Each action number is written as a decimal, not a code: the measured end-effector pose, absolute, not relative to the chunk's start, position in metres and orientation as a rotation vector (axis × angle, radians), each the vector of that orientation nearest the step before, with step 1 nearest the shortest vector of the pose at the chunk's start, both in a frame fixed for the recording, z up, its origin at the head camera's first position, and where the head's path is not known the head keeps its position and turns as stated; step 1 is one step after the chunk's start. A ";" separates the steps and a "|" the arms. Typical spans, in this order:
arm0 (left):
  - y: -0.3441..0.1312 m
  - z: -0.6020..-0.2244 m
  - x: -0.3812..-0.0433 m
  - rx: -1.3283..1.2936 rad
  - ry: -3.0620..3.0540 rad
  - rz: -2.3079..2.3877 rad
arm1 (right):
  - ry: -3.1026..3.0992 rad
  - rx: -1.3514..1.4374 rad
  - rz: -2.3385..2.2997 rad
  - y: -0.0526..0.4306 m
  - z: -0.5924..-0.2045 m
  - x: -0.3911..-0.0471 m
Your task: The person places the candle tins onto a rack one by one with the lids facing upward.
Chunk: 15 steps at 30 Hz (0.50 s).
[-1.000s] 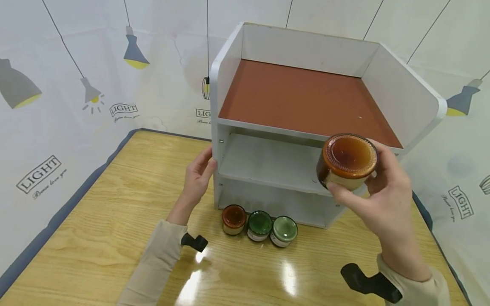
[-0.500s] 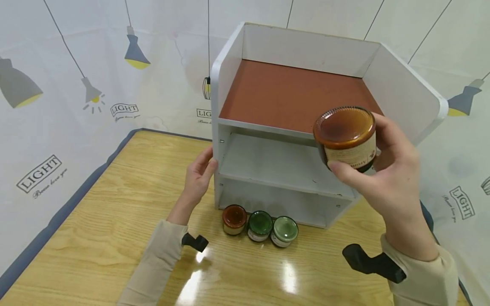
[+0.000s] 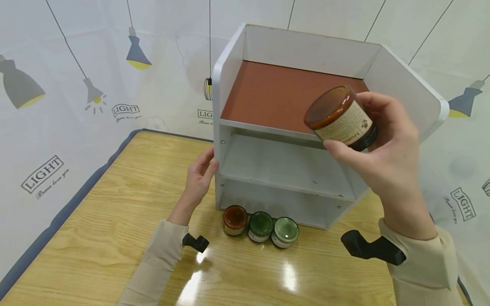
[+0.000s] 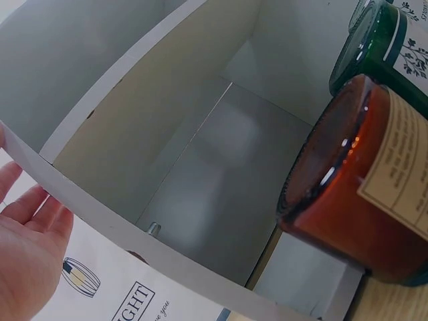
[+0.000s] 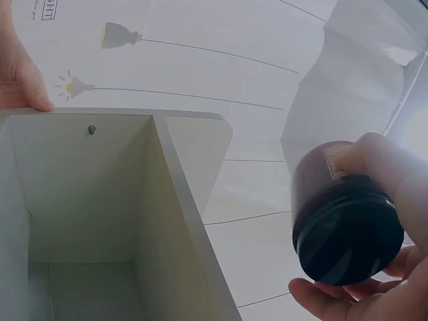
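My right hand [image 3: 394, 157] holds an amber glass candle jar [image 3: 340, 119] in the air before the shelf unit's top right part. The jar is tilted, its glass base up to the left and its dark lid [image 5: 348, 244] down; upside-down lettering shows on its cream label. The thumb lies along the near side, with the other fingers partly hidden behind. At the left side panel [image 3: 217, 127] of the white shelf unit, my left hand [image 3: 199, 176] touches the edge with thumb and fingertips. Another amber jar [image 3: 235, 220] stands base up on the table.
A dark green jar [image 3: 261, 227] and a light green jar [image 3: 285, 232] stand beside the amber one, before the bottom shelf. The unit has a reddish-brown top [image 3: 283, 93] with raised walls and two grey-white levels [image 3: 283, 163] below. Printed cloth [image 3: 84, 140] surrounds the wooden table [image 3: 115, 199].
My right hand has lifted the amber candle jar and turned it, so its base now leans left and more of the label shows. The left hand and the standing jars stay put.
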State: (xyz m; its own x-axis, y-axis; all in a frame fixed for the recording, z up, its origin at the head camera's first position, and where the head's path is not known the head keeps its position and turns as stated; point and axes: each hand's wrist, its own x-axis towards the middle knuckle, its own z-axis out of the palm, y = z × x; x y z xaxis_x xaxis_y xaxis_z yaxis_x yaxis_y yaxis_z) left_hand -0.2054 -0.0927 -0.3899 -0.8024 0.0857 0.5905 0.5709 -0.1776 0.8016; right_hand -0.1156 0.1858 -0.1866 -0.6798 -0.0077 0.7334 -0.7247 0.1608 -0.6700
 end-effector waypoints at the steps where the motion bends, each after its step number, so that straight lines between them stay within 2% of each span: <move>1: -0.093 -0.390 -0.206 -0.754 -1.761 -2.048 | -1.854 0.699 1.575 0.185 -0.186 -0.117; 7: -0.093 -0.389 -0.206 -0.752 -1.762 -2.050 | -1.857 0.742 1.651 0.181 -0.178 -0.122; 15: -0.092 -0.387 -0.205 -0.752 -1.747 -2.068 | -2.039 0.607 1.615 0.174 -0.162 -0.131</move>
